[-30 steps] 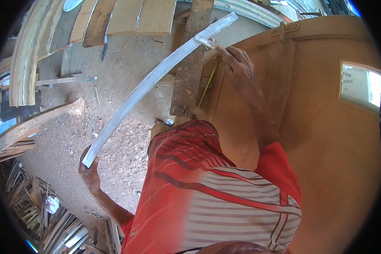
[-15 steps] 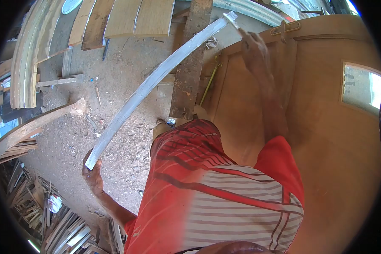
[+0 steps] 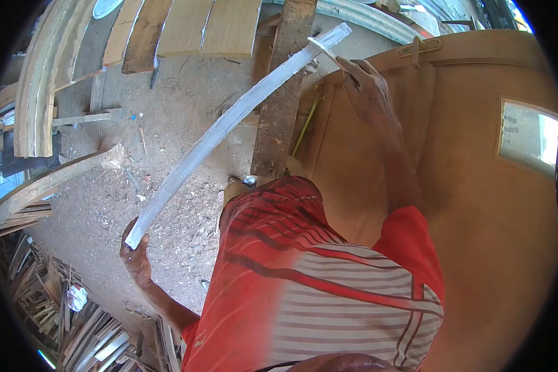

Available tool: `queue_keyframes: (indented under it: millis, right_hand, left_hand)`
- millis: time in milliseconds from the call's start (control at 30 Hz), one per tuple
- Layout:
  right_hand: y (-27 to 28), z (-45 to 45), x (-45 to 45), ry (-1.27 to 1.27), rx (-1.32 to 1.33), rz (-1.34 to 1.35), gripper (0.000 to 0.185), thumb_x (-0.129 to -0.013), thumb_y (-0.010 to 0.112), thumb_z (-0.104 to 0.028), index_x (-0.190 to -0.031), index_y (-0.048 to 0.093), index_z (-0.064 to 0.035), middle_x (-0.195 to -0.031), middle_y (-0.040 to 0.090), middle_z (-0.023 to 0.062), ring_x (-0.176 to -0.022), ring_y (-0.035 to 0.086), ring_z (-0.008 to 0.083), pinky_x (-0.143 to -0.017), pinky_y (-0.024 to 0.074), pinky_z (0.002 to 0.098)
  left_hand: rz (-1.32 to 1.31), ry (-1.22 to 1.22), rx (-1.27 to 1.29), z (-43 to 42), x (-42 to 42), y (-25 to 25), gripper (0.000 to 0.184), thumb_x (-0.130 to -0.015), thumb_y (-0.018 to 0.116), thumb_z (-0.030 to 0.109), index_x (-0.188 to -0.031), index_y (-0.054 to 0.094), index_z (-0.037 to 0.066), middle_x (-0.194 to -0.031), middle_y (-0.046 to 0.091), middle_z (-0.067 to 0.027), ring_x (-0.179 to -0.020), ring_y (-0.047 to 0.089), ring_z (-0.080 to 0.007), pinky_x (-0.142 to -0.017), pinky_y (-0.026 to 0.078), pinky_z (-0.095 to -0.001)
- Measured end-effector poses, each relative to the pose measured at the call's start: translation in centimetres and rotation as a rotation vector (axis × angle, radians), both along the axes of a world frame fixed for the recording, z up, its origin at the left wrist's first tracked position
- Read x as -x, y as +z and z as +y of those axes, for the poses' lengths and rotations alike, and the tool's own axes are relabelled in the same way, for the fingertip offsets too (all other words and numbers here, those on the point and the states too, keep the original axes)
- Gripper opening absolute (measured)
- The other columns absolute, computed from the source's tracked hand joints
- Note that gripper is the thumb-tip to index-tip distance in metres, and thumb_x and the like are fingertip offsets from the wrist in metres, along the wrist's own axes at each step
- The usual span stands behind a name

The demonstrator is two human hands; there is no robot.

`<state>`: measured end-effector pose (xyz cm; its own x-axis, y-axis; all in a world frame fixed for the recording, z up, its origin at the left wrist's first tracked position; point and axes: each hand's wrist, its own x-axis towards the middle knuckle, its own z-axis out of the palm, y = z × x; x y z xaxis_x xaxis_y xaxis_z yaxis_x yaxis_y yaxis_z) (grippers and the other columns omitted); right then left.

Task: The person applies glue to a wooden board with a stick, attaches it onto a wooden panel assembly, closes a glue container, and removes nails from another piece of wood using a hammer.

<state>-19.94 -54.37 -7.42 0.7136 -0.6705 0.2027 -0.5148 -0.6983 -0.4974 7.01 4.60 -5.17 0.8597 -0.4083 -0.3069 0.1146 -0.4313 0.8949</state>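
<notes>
A long, slightly curved wooden strip slants across the view, its upper face coated in something whitish. Its lower end rests in my left hand, with the fingers underneath and the thumb along the edge. Near the strip's far end, my right hand pinches a thin, pale flat stick. The stick's white-smeared tip lies across the coated face. Beneath the strip's upper part is a dark wooden plank.
Several wide boards lie side by side at the top left. A large brown wooden door stands close on my right. A curved timber piece juts in from the left. Scrap wood is heaped at the lower left on the dirt floor.
My right hand has drawn the stick from the strip's far tip a short way down along its face. My left hand keeps its hold at the lower end.
</notes>
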Motion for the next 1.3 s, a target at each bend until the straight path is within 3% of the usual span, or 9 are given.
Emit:
queue_keyframes:
  millis: [133,333,433,733,833,933,1033,1233,1300]
  right_hand:
    - [0.2,-0.5,0.1,0.057,0.184,-0.011,0.039,-0.096,0.063,-0.009,-0.133,0.069,-0.0150,-0.115,0.068,0.0151,-0.104,0.066,0.0333,-0.088,0.0532,0.0425]
    - [-2.8,-5.9,1.7,-0.134,0.361,0.065,0.037,-0.097,0.061,-0.012,-0.133,0.069,-0.0151,-0.114,0.068,0.0162,-0.104,0.067,0.0339,-0.088,0.0534,0.0430]
    - [-2.4,-6.6,2.1,-0.162,0.191,-0.050,0.036,-0.098,0.061,-0.012,-0.133,0.069,-0.0140,-0.113,0.068,0.0162,-0.101,0.068,0.0344,-0.087,0.0537,0.0429]
    - [-0.5,-1.2,0.4,-0.116,0.143,-0.001,0.034,-0.098,0.061,-0.010,-0.131,0.069,-0.0108,-0.113,0.069,0.0162,-0.100,0.069,0.0338,-0.085,0.0543,0.0424]
    - [-0.9,-0.3,0.2,-0.087,0.102,0.038,0.038,-0.095,0.061,-0.012,-0.132,0.068,-0.0126,-0.117,0.069,0.0149,-0.107,0.067,0.0351,-0.092,0.0532,0.0458]
    - [0.2,2.3,-0.2,0.103,0.053,-0.026,0.038,-0.094,0.063,-0.011,-0.131,0.068,-0.0124,-0.116,0.069,0.0142,-0.105,0.067,0.0350,-0.092,0.0536,0.0454]
    - [1.3,2.8,-0.4,0.015,-0.114,-0.057,0.039,-0.093,0.063,-0.010,-0.132,0.068,-0.0129,-0.117,0.069,0.0129,-0.106,0.066,0.0346,-0.092,0.0541,0.0450]
    - [-1.5,-2.2,1.1,-0.067,0.346,0.071,0.038,-0.095,0.062,-0.007,-0.132,0.069,-0.0137,-0.114,0.068,0.0165,-0.105,0.067,0.0343,-0.091,0.0533,0.0427]
    - [-2.0,-4.3,1.6,-0.153,0.269,0.053,0.038,-0.096,0.061,-0.007,-0.133,0.069,-0.0135,-0.114,0.068,0.0167,-0.104,0.067,0.0345,-0.091,0.0527,0.0435]
  left_hand:
    - [-0.020,-0.017,-0.064,0.4,-0.5,-0.2,0.048,-0.089,0.076,-0.001,-0.136,0.063,0.002,-0.135,0.062,-0.0101,-0.124,0.056,-0.0211,-0.105,0.046,-0.0359]
    - [-0.047,-0.044,-0.069,-0.4,-0.5,0.4,0.048,-0.089,0.076,-0.001,-0.135,0.064,0.002,-0.134,0.063,-0.0103,-0.123,0.057,-0.0210,-0.105,0.046,-0.0365]
    - [-0.058,-0.065,-0.026,-0.2,-0.6,0.4,0.047,-0.089,0.076,0.000,-0.135,0.064,0.002,-0.134,0.064,-0.0104,-0.124,0.057,-0.0211,-0.106,0.046,-0.0376]
    - [-0.029,-0.001,-0.080,-0.3,-0.5,0.0,0.048,-0.089,0.076,0.000,-0.135,0.064,0.003,-0.135,0.064,-0.0106,-0.126,0.057,-0.0217,-0.107,0.045,-0.0391]
    - [-0.021,-0.004,-0.047,-0.3,-0.6,0.1,0.047,-0.089,0.076,0.000,-0.135,0.064,0.002,-0.135,0.064,-0.0105,-0.126,0.056,-0.0216,-0.106,0.045,-0.0392]
    - [-0.019,-0.022,-0.036,-0.3,-0.6,0.1,0.047,-0.089,0.075,-0.001,-0.135,0.064,0.002,-0.135,0.063,-0.0103,-0.126,0.056,-0.0218,-0.106,0.045,-0.0393]
    - [-0.007,-0.014,-0.051,-0.4,-0.5,0.1,0.048,-0.089,0.076,-0.002,-0.135,0.064,0.001,-0.134,0.064,-0.0101,-0.125,0.056,-0.0219,-0.106,0.045,-0.0393]
    - [-0.026,-0.011,-0.058,0.2,-0.5,-0.4,0.048,-0.088,0.076,-0.003,-0.134,0.064,0.002,-0.133,0.064,-0.0096,-0.124,0.056,-0.0213,-0.106,0.044,-0.0381]
    - [-0.011,-0.003,-0.060,0.2,-0.4,-0.4,0.048,-0.088,0.076,-0.003,-0.134,0.064,0.002,-0.133,0.064,-0.0093,-0.124,0.056,-0.0210,-0.106,0.045,-0.0376]
